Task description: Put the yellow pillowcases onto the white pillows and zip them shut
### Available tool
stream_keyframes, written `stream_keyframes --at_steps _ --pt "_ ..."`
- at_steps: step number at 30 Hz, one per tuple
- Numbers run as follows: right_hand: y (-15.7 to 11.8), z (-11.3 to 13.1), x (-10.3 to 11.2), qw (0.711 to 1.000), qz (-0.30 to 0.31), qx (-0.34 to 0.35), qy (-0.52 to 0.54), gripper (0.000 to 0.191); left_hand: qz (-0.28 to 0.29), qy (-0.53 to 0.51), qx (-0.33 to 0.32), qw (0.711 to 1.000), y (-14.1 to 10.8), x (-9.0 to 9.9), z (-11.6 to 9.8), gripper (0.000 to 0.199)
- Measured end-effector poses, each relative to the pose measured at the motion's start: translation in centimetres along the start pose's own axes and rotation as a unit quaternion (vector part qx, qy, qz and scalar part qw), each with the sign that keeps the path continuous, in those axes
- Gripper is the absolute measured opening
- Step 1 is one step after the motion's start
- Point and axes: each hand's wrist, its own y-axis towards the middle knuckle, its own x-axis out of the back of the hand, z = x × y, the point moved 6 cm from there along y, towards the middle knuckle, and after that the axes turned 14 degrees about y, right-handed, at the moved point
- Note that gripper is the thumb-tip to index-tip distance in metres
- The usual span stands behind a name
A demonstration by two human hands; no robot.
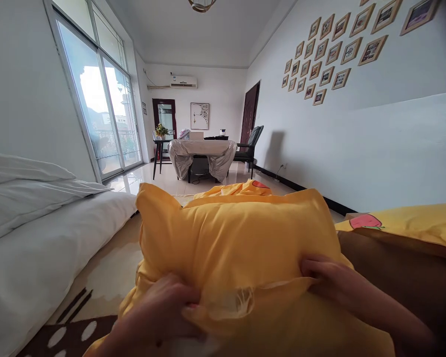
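Note:
A plump yellow pillowcase (241, 228) fills the front middle, with a pillow inside it. Along its near side the opening gapes, and some white pillow filling or fabric (230, 303) with loose strands shows through. My left hand (163, 307) is closed on the cloth at the left end of the opening, slightly blurred. At the right end, my right hand (325, 272) grips the edge of the same pillowcase, its fingertips sunk in the folds.
White pillows or bedding (40, 218) lie piled at the left. More yellow fabric with a red print (405, 223) rests over a brown surface at the right. Farther off stand a covered table (204, 146) and a black chair (250, 146). A patterned rug (74, 327) shows below.

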Motion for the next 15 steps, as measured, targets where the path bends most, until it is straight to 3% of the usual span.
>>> stream_keyframes --at_steps 2,4,9,12,15 --pt "0.0 -0.7 0.7 1.000 -0.023 0.020 -0.001 0.013 -0.078 0.097 0.018 0.992 0.6 -0.3 -0.5 0.024" --pt "0.2 -1.2 1.3 0.996 -0.073 0.043 0.003 0.012 -0.145 0.147 0.028 0.978 1.5 -0.6 -0.2 0.029" --pt "1.6 -1.5 1.4 0.983 -0.177 0.054 0.014 0.017 -0.286 0.089 0.029 0.954 2.7 0.6 3.2 0.041" --pt "2.6 -1.7 0.8 0.977 -0.210 0.045 0.011 0.021 -0.325 0.031 0.030 0.945 2.5 2.0 5.0 0.041" --pt "3.5 -1.9 0.1 0.969 -0.245 0.040 0.000 0.023 -0.308 -0.010 0.028 0.951 2.6 2.5 5.9 0.031"
